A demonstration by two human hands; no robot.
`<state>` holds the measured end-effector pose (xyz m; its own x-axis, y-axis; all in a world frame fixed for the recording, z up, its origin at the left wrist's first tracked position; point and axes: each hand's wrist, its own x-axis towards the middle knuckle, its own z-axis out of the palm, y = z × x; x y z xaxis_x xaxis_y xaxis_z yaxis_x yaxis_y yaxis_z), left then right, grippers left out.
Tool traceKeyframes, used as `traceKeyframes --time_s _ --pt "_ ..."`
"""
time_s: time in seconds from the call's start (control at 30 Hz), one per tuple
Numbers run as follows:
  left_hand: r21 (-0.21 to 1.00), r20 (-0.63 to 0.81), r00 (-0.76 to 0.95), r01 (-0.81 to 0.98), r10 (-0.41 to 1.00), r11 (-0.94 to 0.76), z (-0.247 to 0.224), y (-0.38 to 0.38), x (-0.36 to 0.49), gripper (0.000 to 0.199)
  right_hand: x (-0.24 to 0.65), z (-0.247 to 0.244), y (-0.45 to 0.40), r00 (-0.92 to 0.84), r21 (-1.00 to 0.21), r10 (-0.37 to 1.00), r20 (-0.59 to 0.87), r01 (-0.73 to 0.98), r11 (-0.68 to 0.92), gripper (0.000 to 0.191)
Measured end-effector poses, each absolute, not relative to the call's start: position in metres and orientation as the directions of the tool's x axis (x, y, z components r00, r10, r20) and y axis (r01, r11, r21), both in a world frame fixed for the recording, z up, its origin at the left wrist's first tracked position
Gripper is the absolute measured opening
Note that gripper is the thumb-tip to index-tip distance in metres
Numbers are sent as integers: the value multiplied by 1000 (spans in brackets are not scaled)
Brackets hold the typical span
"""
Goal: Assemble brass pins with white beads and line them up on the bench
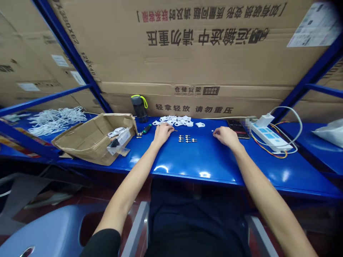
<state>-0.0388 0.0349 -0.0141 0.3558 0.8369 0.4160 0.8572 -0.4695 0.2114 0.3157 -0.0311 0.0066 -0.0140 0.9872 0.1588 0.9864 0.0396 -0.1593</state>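
My left hand (163,132) rests on the blue table, thumb and fingers pinched at a thin brass-coloured pin (175,130) that sticks out to the right. Between my hands several small brass-coloured metal parts with pale ends (187,139) lie in short columns. My right hand (225,136) is closed in a pinch at the table surface, beside a tiny white piece (212,131). What its fingertips hold, if anything, is too small to make out. Behind my left hand is a pile of white plastic parts (177,120), with one white part (200,125) apart to the right.
At left stand an open cardboard box (80,142) with white parts in it, a dark bottle (139,109) and a green-handled screwdriver (147,129). White cables (57,119) lie farther left. A phone (238,129) and a power strip (272,137) with wires are at right. Cardboard stands behind.
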Motion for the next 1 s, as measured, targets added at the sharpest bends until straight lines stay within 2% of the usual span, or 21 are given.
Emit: traceKeyframes --time_s 0.4,0.47,0.53,0.63,0.73,0.87,1.0 --pt "214 464 448 780 764 -588 -13 33 -33 19 310 7 -33 -19 -184 978 210 981 59 21" --pt "247 511 454 736 730 -631 -13 31 -30 19 307 8 -32 -28 -252 964 263 963 97 21" --pt "290 548 456 683 702 -670 -12 28 -25 19 303 9 -32 -70 -373 940 333 906 200 19" --pt "357 580 461 597 671 -718 -11 22 -15 20 290 11 -33 -138 -568 888 438 723 392 19" --pt "412 609 461 512 646 -754 -10 14 -4 23 272 11 -37 -145 -679 857 494 551 485 23" --pt "428 603 502 451 619 -783 -8 5 5 25 250 7 -44 -165 -706 819 550 432 562 25" --pt "431 578 547 426 606 -796 -8 0 10 28 241 1 -47 -191 -650 768 611 432 625 22"
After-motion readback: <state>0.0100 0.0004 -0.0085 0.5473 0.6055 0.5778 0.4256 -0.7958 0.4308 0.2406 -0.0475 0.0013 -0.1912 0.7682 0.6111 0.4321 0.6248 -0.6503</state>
